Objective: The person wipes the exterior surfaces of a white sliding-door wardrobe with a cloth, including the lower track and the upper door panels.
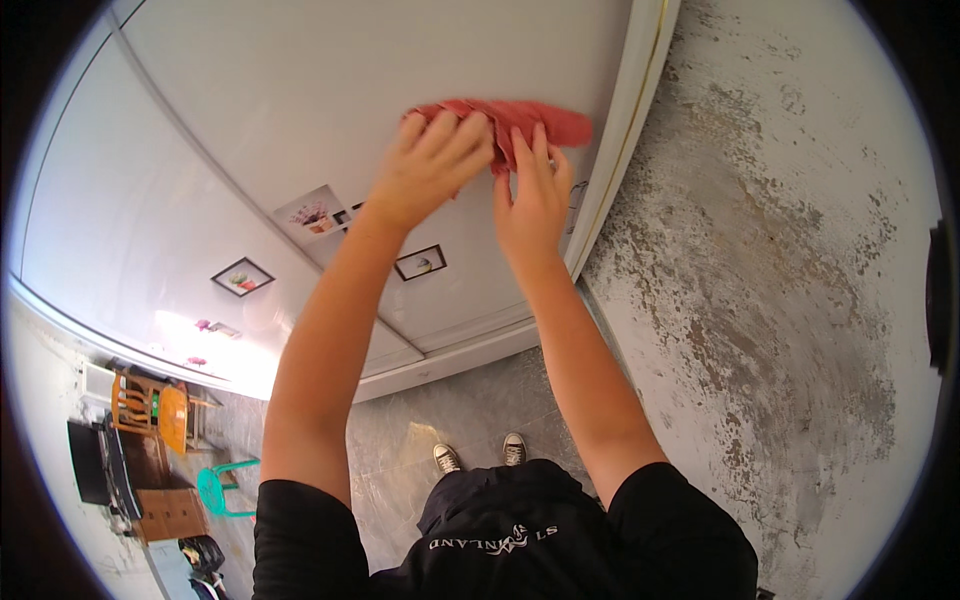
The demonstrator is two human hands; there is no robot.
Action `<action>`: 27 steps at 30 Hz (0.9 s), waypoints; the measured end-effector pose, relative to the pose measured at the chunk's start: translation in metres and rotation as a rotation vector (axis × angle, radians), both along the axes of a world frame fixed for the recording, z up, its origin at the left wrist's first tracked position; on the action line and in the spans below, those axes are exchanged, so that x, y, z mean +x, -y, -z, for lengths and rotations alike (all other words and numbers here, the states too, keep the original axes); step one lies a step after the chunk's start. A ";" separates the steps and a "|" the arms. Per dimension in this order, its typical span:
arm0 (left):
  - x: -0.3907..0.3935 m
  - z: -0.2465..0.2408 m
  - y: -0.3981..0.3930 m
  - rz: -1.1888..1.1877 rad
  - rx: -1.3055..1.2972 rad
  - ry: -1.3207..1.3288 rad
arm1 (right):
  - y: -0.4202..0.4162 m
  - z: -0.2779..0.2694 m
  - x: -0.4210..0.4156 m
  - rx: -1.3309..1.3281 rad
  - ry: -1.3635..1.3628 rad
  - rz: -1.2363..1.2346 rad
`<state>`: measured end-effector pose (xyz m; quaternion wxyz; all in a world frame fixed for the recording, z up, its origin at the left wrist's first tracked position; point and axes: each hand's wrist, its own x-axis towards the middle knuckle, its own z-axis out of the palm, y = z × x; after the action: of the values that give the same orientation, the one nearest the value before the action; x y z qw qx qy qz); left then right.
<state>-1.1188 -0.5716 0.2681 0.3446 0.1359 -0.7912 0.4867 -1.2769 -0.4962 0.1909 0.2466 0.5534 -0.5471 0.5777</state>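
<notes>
A crumpled red cloth (559,122) is spread across the upper middle, in front of the glossy white panel of a wardrobe-like unit (337,67). My left hand (435,165) has its fingers curled over the cloth's left part and grips it. At the cloth's middle is my right hand (536,195), its fingers stretched and bent onto the fabric; its thumb is partly hidden under a fold. Small framed plant pictures (421,262) decorate the panel below my hands, and another framed picture (243,277) is farther left.
A wall with peeling, stained plaster (720,300) runs along the right, beside the unit's white edge trim (626,142). At the lower left stand a wooden chair (173,418), a green stool (212,491) and a desk (171,514) with a dark monitor (88,461). Grey tiled floor (390,450) lies below.
</notes>
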 end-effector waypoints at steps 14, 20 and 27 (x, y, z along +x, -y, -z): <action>0.139 -0.018 -0.010 -0.175 -0.073 -0.506 | 0.057 -0.085 0.094 -0.350 -0.354 -0.259; 0.145 0.038 -0.020 -0.152 0.047 -0.606 | 0.055 -0.038 0.108 -0.237 -0.386 -0.332; 0.153 0.098 -0.024 -0.188 0.091 -0.591 | 0.049 0.021 0.117 -0.133 -0.346 -0.359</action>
<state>-0.9656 -0.5472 0.1701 0.5066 0.3594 -0.6618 0.4198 -1.1595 -0.5456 0.1701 0.2659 0.7148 -0.3504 0.5436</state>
